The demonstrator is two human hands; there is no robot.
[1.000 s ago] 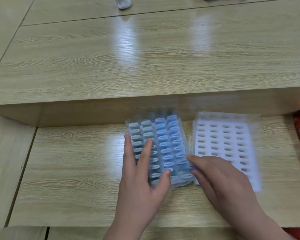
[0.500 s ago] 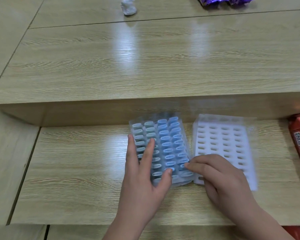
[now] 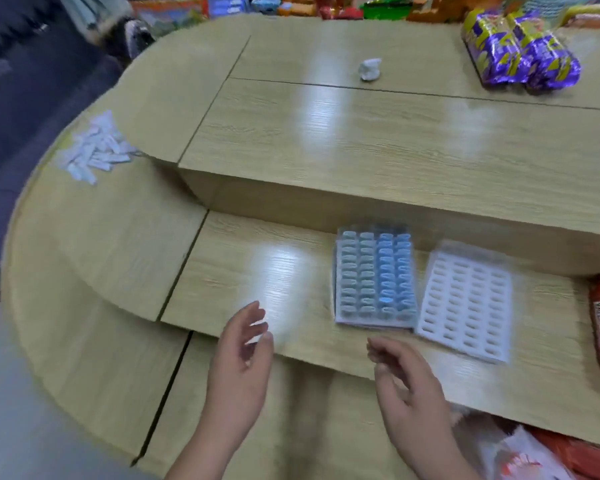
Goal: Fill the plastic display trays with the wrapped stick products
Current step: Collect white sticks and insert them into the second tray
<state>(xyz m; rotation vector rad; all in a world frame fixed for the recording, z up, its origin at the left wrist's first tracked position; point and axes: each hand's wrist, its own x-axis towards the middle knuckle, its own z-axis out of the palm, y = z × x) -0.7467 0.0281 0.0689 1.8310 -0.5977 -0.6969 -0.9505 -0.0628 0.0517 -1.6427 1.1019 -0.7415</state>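
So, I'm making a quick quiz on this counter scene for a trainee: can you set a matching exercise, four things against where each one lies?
Things:
1. blue filled tray
2. white empty tray
3. pile of white sticks
4. purple snack packs

Places:
A. far right of the upper counter
B. lower shelf, right of the other tray
C. far left on the curved ledge
D. lower shelf, straight ahead of the hands

Pairs: 1-D, 2-B, 3-C, 4-A

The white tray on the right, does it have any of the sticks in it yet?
No, the white tray shows only rows of empty slots, while the tray beside it is full of blue-wrapped sticks.
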